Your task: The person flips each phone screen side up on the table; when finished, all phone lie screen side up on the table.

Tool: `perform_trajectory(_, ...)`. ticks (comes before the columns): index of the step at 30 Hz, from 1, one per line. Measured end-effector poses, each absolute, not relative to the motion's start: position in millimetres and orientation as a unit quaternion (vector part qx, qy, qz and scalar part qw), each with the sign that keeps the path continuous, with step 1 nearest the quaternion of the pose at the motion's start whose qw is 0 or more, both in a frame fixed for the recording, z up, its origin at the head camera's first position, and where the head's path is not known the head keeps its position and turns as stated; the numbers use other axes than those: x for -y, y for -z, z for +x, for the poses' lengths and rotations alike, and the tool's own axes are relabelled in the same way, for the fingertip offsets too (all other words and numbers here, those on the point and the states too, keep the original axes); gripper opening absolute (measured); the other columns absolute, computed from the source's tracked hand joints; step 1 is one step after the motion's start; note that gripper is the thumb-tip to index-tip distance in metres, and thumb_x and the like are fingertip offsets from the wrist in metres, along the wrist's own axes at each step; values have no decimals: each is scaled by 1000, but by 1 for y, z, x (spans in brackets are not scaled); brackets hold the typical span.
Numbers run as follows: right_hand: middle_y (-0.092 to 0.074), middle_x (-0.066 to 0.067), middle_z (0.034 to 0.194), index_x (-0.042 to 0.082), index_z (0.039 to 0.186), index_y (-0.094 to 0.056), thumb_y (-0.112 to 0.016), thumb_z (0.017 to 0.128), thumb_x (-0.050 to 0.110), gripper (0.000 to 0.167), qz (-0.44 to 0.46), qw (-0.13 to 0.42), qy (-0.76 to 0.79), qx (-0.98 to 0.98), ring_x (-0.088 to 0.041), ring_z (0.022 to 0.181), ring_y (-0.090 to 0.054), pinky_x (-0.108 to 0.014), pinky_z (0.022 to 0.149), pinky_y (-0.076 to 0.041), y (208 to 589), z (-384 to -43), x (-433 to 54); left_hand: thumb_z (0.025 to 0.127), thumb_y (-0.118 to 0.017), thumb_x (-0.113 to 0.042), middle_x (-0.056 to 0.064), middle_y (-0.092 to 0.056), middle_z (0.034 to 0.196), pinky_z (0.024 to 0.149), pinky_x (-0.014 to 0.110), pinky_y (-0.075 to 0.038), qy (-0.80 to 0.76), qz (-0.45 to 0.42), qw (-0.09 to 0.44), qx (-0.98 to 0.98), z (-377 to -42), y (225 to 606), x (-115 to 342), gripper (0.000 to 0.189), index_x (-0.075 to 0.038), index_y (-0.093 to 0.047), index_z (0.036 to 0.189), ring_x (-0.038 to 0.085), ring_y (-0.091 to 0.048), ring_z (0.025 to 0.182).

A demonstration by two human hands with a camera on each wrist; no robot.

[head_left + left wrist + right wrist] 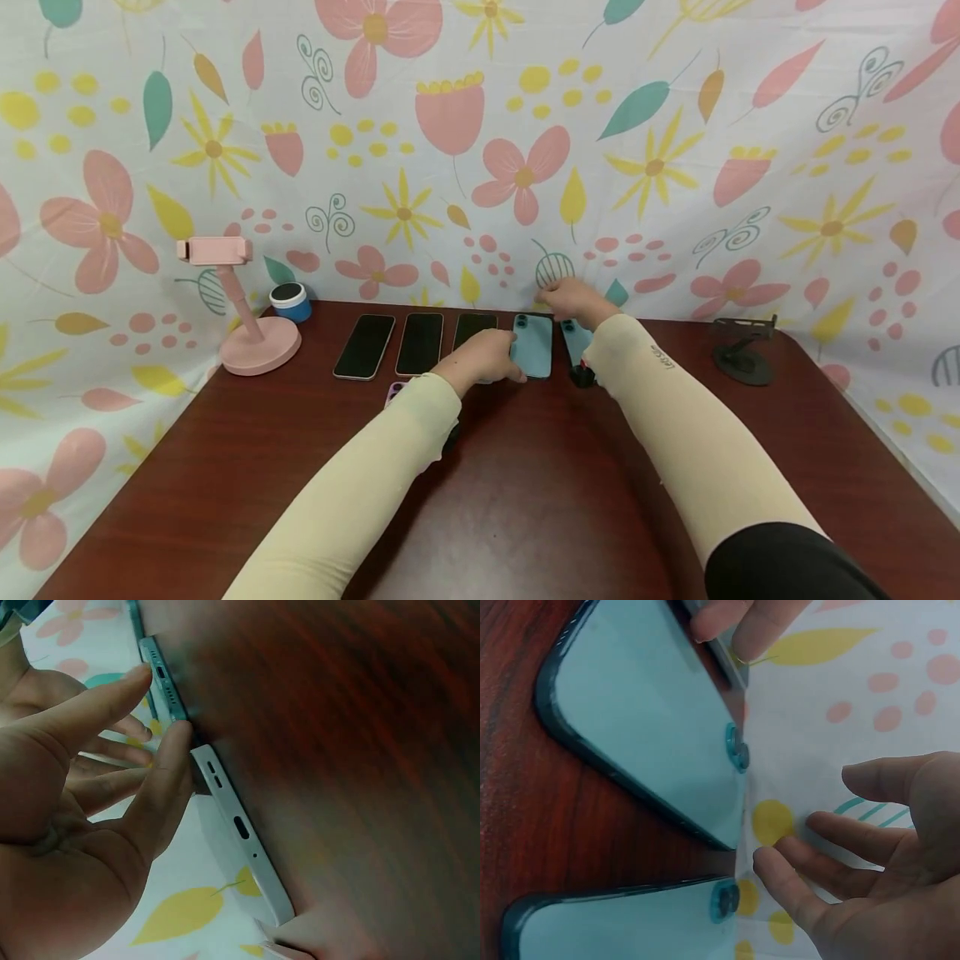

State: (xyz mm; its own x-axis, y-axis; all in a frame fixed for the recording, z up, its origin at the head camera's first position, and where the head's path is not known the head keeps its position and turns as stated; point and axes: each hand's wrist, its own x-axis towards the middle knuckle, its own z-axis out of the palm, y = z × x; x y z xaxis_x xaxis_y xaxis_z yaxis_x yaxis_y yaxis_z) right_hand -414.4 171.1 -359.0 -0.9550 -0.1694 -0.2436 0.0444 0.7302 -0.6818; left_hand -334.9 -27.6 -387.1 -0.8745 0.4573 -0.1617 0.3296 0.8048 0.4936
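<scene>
A teal phone [532, 348] lies camera side up between my hands. My left hand [483, 357] is at its left edge, fingers spread; in the left wrist view the fingertips [180, 735] are right at its bottom corner. Beside it, a dark-screened phone [475, 327] with a pale edge is partly covered by that hand. My right hand [573, 300] hovers at the back edge of the table, fingers loose and apart with nothing between them in the right wrist view. Below it lies a second teal phone [630, 922], also camera side up and partly hidden by the right sleeve in the head view.
Two more dark-screened phones [364, 347] lie to the left in the row. A purple phone [394, 390] peeks out behind my left sleeve. A pink phone stand [260, 344] and a blue-white jar [291, 302] stand back left, a black stand [742, 363] right. Floral cloth [450, 167] hangs behind.
</scene>
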Motion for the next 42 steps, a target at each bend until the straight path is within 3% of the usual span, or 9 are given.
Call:
perform_trajectory(3,-62,-16,125,-1,120,-67,-50,113,27,34,-40,137,351,-925,-41,134,-62,-52,115,-53,364,-415,-172,96,-83,-30,15,-55,162,122,44,-47,-216,212,131,-944,-334,388,25,79,-4,-47,161,31,-53,150)
perform_trajectory(6,-54,-6,98,2,96,-59,-51,112,25,29,-45,135,345,-928,-34,119,-64,-50,111,-56,367,-413,-170,95,-83,-31,14,-58,159,122,42,-47,-194,218,120,-949,-334,389,22,74,-4,-53,157,31,-53,149)
perform_trajectory(13,-40,4,68,14,70,-41,-53,108,22,40,-39,130,306,-942,-20,78,-56,-43,97,-60,370,-411,-165,96,-82,-37,9,-74,139,105,35,-57,-132,219,91,-962,-333,392,18,48,-7,-76,132,25,-69,124)
perform_trajectory(17,-42,6,60,16,65,-42,-60,103,18,42,-34,123,264,-956,-15,66,-51,-34,74,-52,373,-415,-162,97,-80,-38,5,-78,106,86,27,-55,-104,231,76,-964,-333,393,18,34,-7,-81,110,18,-68,95)
perform_trajectory(20,-48,4,62,14,66,-48,-64,98,14,36,-44,115,229,-966,-15,62,-50,-28,63,-45,376,-418,-160,97,-80,-39,-1,-60,72,73,26,-47,-91,238,66,-965,-332,393,18,35,-10,-71,80,15,-54,72)
perform_trajectory(22,-49,3,63,14,67,-49,-65,96,13,33,-53,112,207,-971,-15,60,-49,-27,60,-42,377,-419,-158,97,-81,-39,-4,-53,64,70,25,-46,-89,237,61,-965,-330,392,18,39,-13,-66,71,14,-51,67)
perform_trajectory(30,-47,3,61,16,64,-46,-65,98,18,38,-57,122,176,-975,-19,64,-56,-28,62,-48,376,-422,-153,97,-81,-41,3,-77,89,78,26,-55,-66,240,48,-967,-325,390,16,31,-13,-81,83,14,-65,79)
perform_trajectory(34,-50,3,63,16,63,-47,-65,97,18,39,-53,121,201,-971,-19,70,-62,-31,71,-54,377,-422,-153,98,-79,-39,4,-75,82,71,25,-52,-68,243,51,-966,-323,390,16,31,-12,-80,82,14,-63,73)
perform_trajectory(42,-43,6,55,18,59,-42,-68,93,16,43,-50,94,235,-966,-12,55,-43,-25,56,-39,388,-429,-153,99,-78,-36,3,-71,79,67,24,-48,-63,253,43,-964,-320,391,19,28,-12,-80,85,14,-59,68)
